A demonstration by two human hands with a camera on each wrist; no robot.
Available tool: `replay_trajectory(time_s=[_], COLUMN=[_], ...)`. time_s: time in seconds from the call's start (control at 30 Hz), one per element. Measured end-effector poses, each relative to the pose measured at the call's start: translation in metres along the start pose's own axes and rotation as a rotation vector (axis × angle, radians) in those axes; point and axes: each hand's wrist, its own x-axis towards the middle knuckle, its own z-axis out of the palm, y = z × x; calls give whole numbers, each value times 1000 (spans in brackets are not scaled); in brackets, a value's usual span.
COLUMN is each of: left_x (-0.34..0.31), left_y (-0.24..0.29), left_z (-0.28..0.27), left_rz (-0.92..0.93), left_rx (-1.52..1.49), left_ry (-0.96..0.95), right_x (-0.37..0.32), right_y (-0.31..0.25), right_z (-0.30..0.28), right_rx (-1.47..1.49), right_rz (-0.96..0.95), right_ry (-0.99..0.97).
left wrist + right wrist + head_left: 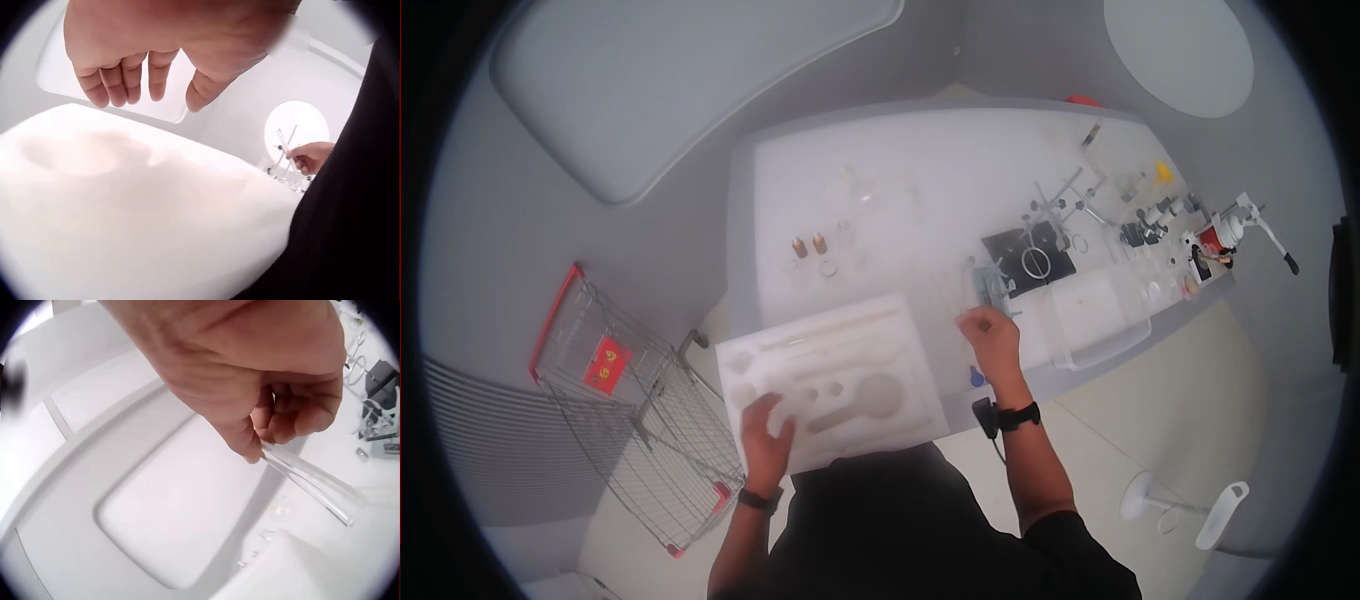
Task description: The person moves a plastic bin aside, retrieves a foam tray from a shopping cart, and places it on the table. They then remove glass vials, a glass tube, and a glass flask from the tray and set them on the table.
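Note:
In the head view my right hand [993, 345] is above the table's front part, right of the white foam tray [920, 385]. The right wrist view shows that hand [250, 375] pinching thin clear glass rods or tubes [319, 495] between thumb and fingertips; their free ends point away from the palm. My left hand [766, 440] is over the tray's front left part, fingers apart and relaxed. In the left wrist view the left hand [169, 44] holds nothing, its fingers hanging above the white foam [156, 212]. The tray has cut-out recesses, one round with a long handle shape.
Metal stands with clamps [1060, 205] and a black mat [1050, 262] are at the right. A clear bin [1102, 318] is near the right front edge. Two small brown bottles [819, 243] stand behind the tray. A blue item [977, 376] lies by the front edge; a shopping cart [640, 400] is left.

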Motion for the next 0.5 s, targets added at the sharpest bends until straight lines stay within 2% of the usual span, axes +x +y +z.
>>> replay_trajectory(time_s=[0.07,0.13,0.2,0.27,0.37,0.43,0.5], left_x=[-14,-28,-37,-50,-57,-54,-53], left_y=[-30,-61,-78,-96,-108,-103,-101], left_z=[-11,-18,-22,-20,-14,-13,-10], left_rz=[-18,-66,-251,-311,-376,-417,-431], left_rx=[132,175,211,181,197,-114,-74], left_ry=[90,86,147,119,120,95,124], right_x=[11,21,28,31,34,36,39], right_y=[32,80,122,151,167,173,175], right_z=[-3,7,23,42,66,78,86], right_rx=[-277,-325,-479,-530,-625,-665,-777], right_rz=[32,65,108,107,140,178,212], right_ry=[-44,-117,-231,-243,-260,-269,-324])
